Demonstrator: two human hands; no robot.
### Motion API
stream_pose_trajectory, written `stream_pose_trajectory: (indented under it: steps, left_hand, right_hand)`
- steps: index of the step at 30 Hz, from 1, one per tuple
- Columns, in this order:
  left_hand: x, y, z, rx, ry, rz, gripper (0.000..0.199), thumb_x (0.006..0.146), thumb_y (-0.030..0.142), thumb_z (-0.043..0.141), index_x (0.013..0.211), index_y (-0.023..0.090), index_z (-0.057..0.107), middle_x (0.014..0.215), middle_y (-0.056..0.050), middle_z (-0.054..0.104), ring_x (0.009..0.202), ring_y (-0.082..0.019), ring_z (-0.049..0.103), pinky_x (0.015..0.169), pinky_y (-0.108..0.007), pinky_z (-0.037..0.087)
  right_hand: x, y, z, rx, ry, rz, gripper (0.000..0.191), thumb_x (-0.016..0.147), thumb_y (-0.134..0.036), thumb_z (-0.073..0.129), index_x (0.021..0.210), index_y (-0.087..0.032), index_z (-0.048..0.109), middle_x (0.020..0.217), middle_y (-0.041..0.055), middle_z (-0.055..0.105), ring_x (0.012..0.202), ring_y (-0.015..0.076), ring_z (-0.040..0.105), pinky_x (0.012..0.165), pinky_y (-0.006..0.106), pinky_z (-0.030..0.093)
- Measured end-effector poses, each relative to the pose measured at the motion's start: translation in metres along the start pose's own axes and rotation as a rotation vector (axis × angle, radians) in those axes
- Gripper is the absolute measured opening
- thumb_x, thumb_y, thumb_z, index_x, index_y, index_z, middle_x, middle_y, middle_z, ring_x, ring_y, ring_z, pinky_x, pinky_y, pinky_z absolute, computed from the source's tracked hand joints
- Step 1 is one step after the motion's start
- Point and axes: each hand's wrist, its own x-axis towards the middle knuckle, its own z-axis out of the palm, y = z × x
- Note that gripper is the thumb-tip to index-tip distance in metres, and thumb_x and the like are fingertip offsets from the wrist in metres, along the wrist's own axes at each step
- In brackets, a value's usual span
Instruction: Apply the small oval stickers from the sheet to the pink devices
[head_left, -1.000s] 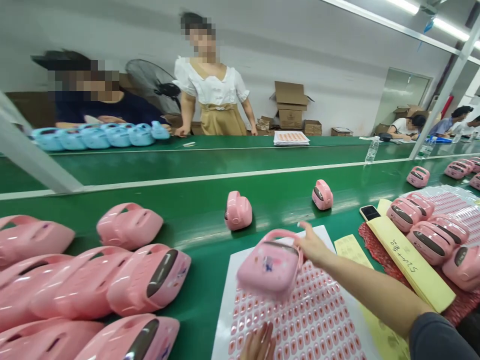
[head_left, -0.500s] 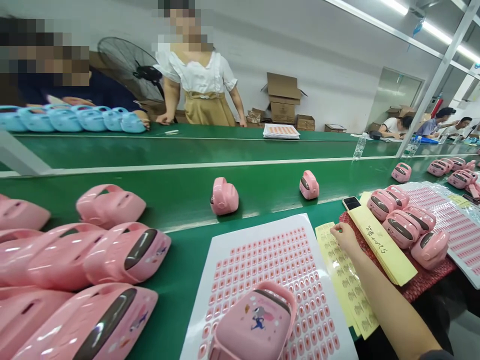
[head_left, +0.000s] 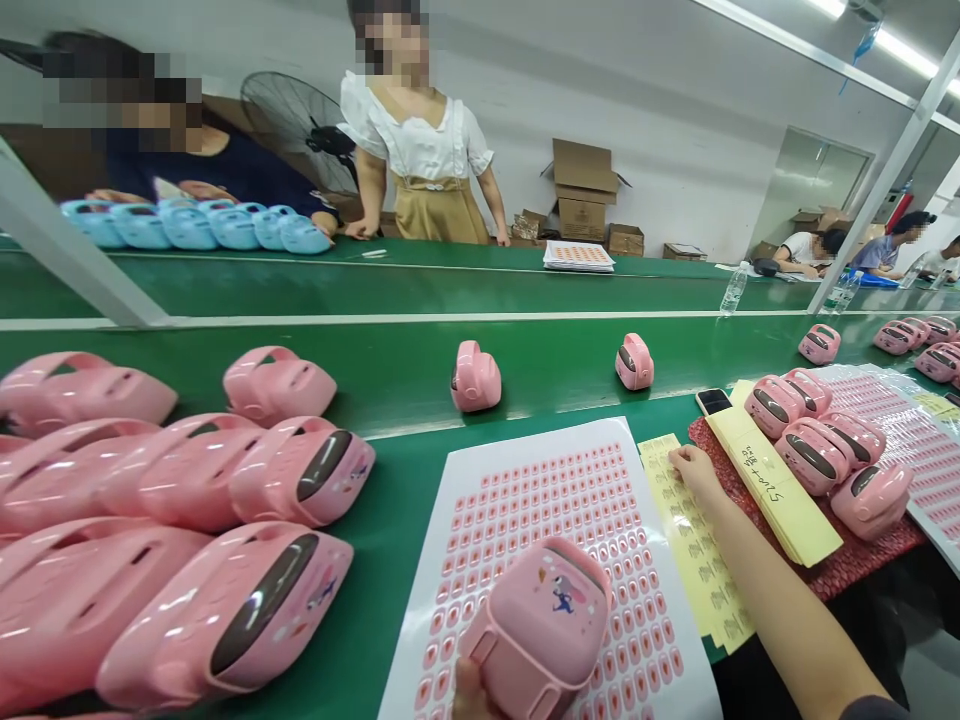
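Note:
My left hand point(head_left: 471, 692) shows only in part at the bottom edge. Its fingers are closed on a pink plastic case point(head_left: 551, 620) with a carry handle and a cartoon print, held tilted over a white sheet of small red-and-pink stickers point(head_left: 469, 520). Farther right, my right hand point(head_left: 696, 472) rests at the upper part of a yellow label sheet point(head_left: 694, 560). The fingers there are pinched together; whether a label is between them, I cannot make out.
Rows of pink cases point(head_left: 285, 590) fill the left side. Two more cases point(head_left: 477, 378) stand on the green belt point(head_left: 375, 375). Right of my arm lie a yellow paper stack point(head_left: 772, 480), several cases point(head_left: 817, 450) and a phone point(head_left: 712, 401). Two people are across the belt.
The pink case has risen and shifted right, and fingers of my left hand now show on it. My right hand stays at the label sheet. The view has turned slightly left.

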Motion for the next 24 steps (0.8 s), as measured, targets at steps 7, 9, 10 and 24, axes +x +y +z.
stream_pose_trajectory:
  steps: [7, 9, 10, 24]
  left_hand:
    - [-0.022, 0.013, 0.032, 0.072, 0.021, 0.103, 0.076, 0.057, 0.058, 0.071, 0.124, 0.026, 0.054, 0.076, -0.003, 0.075, 0.067, -0.029, 0.069, 0.061, -0.041, 0.056]
    - [-0.025, 0.013, 0.034, 0.080, 0.043, 0.130, 0.076, 0.055, 0.059, 0.072, 0.122, 0.027, 0.056, 0.075, -0.002, 0.074, 0.066, -0.028, 0.068, 0.063, -0.041, 0.056]
    - [-0.025, 0.012, 0.035, 0.085, 0.051, 0.140, 0.076, 0.054, 0.060, 0.072, 0.120, 0.027, 0.057, 0.074, -0.001, 0.074, 0.068, -0.027, 0.068, 0.065, -0.041, 0.056]
    - [-0.010, 0.012, 0.045, 0.201, -0.045, 0.219, 0.051, 0.056, 0.044, 0.080, 0.099, 0.022, 0.063, 0.083, 0.000, 0.066, 0.074, -0.019, 0.062, 0.060, -0.025, 0.052]
  right_hand:
    - [0.007, -0.004, -0.004, -0.007, 0.013, 0.033, 0.029, 0.089, -0.031, 0.055, 0.115, -0.017, 0.055, 0.117, 0.0072, 0.057, 0.097, 0.0207, 0.060, 0.081, 0.040, 0.052]
    - [0.008, -0.007, -0.003, -0.017, 0.022, 0.023, 0.029, 0.089, -0.031, 0.055, 0.115, -0.017, 0.055, 0.118, 0.0074, 0.057, 0.098, 0.0210, 0.059, 0.082, 0.040, 0.051]
    - [0.008, -0.008, -0.003, -0.016, 0.022, 0.021, 0.029, 0.089, -0.030, 0.055, 0.115, -0.017, 0.055, 0.119, 0.0076, 0.056, 0.099, 0.0209, 0.059, 0.082, 0.040, 0.051]
    - [-0.062, -0.045, -0.011, 0.398, -0.222, -0.073, 0.022, 0.080, -0.036, 0.062, 0.077, -0.014, 0.063, 0.092, 0.0066, 0.063, 0.084, 0.0185, 0.060, 0.071, 0.031, 0.048]
